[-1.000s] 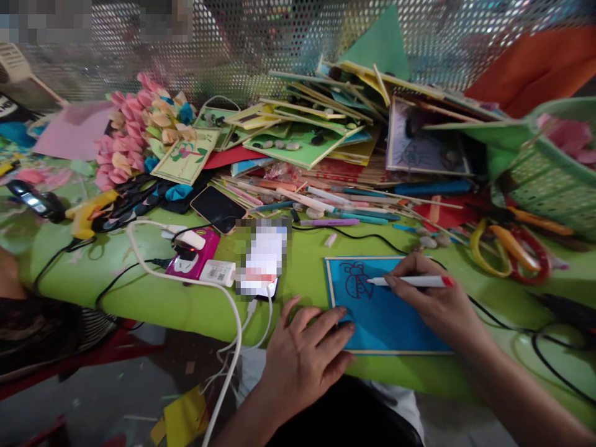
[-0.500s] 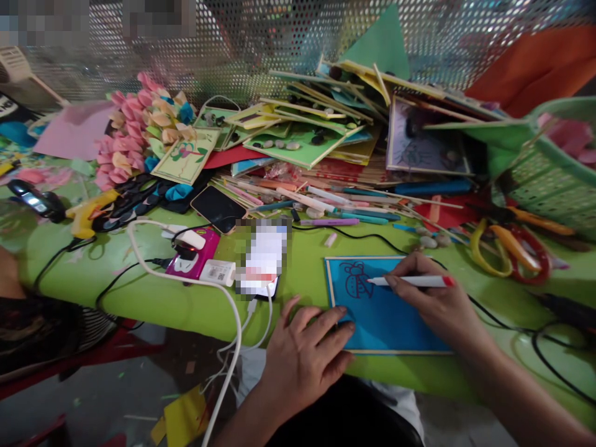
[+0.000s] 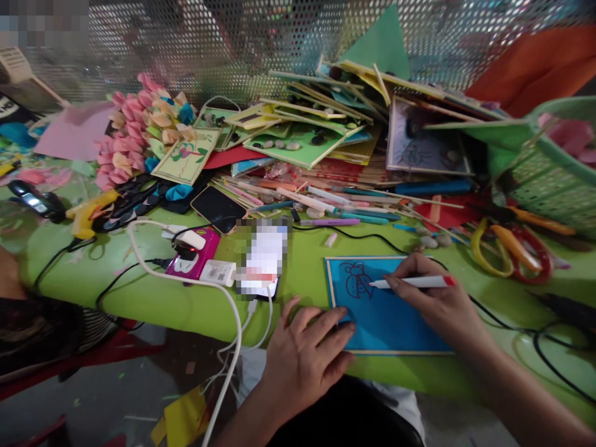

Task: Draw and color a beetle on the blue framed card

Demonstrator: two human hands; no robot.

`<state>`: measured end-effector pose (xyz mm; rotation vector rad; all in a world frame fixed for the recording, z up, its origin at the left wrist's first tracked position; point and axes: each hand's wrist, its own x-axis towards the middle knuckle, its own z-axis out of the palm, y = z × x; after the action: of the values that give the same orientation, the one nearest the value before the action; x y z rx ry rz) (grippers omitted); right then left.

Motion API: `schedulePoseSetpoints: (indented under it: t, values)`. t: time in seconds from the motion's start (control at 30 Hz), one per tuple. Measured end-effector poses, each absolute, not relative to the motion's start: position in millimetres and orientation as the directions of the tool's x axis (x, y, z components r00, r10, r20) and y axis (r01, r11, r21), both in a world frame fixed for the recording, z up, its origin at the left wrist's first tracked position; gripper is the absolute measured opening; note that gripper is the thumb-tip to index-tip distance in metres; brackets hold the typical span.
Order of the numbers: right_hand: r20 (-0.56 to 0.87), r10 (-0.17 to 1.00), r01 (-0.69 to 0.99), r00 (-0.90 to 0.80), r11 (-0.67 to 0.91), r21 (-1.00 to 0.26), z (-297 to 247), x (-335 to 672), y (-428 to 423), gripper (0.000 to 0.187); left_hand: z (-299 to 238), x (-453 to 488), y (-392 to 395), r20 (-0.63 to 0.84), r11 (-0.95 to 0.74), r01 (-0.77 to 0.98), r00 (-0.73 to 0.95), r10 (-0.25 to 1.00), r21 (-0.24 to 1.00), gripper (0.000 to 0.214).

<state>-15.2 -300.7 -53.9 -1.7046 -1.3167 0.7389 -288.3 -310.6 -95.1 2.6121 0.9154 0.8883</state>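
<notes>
A blue card (image 3: 386,326) edged with thin pale sticks lies on the green table, bearing a dark line drawing of a ladybird (image 3: 357,282) in its upper left. My right hand (image 3: 431,292) pinches a white felt-tip pen (image 3: 421,282) with a red end. Its tip points left, at the right side of the drawing; whether it touches the card I cannot tell. My left hand (image 3: 314,344) lies flat with fingers spread, its fingertips on the card's lower left edge. Left of the card is a phone (image 3: 265,254) with a lit, blurred screen and a white cable.
A pink power strip (image 3: 193,257) with plugs and a thick white cable (image 3: 235,310) lies left. Behind are many pens (image 3: 326,202), a dark phone (image 3: 218,209) and stacked framed cards (image 3: 307,143). Scissors (image 3: 512,248) and a green basket (image 3: 554,174) stand right. Another person's arm (image 3: 9,276) shows far left.
The pen tip has shifted slightly right and down along the drawing's right side, with my right hand. My left hand stays in place.
</notes>
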Motion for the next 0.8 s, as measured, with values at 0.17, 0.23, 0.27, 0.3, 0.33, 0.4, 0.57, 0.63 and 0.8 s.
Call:
schedulePoseSetpoints:
  t: [0.17,0.23,0.27,0.3,0.33,0.4,0.57,0.63,0.8]
  values:
    - [0.033,0.962,0.456,0.271,-0.098,-0.884,-55.3,-14.2,-301.2,0.036,-95.1,-288.8,-310.2,0.470,-0.781,0.482,0.624,0.624,0.398,0.025]
    - [0.028,0.962,0.458,0.272,-0.104,-0.883,-54.8,-14.3,-301.1,0.035,-96.0,-289.3,-310.3,0.468,-0.782,0.489,0.627,0.623,0.386,0.025]
    - [0.027,0.961,0.459,0.276,-0.107,-0.882,-54.5,-14.3,-301.0,0.035,-96.4,-289.5,-310.4,0.466,-0.783,0.495,0.630,0.622,0.376,0.026]
    - [0.028,0.959,0.460,0.281,-0.110,-0.881,-54.2,-14.3,-300.9,0.035,-96.8,-289.6,-310.6,0.464,-0.785,0.501,0.633,0.620,0.365,0.028]
    - [0.029,0.958,0.458,0.284,-0.109,-0.882,-54.1,-14.1,-300.9,0.035,-97.1,-289.6,-310.8,0.462,-0.786,0.507,0.636,0.618,0.354,0.029]
    - [0.028,0.958,0.445,0.286,-0.107,-0.889,-54.1,-13.1,-301.3,0.036,-97.2,-289.4,-311.2,0.463,-0.788,0.512,0.638,0.616,0.342,0.031]
    - [0.000,0.961,0.399,0.278,-0.115,-0.910,-57.0,-10.0,-303.3,0.038,-96.6,-289.0,-311.3,0.471,-0.782,0.492,0.624,0.623,0.382,0.027]
    - [-0.006,0.963,0.404,0.270,-0.119,-0.907,-57.9,-9.8,-303.5,0.038,-96.2,-289.1,-310.9,0.470,-0.783,0.493,0.626,0.622,0.379,0.027]
    - [0.006,0.964,0.436,0.268,-0.116,-0.893,-57.9,-11.1,-302.6,0.036,-95.7,-289.1,-310.3,0.467,-0.782,0.492,0.628,0.623,0.382,0.027]
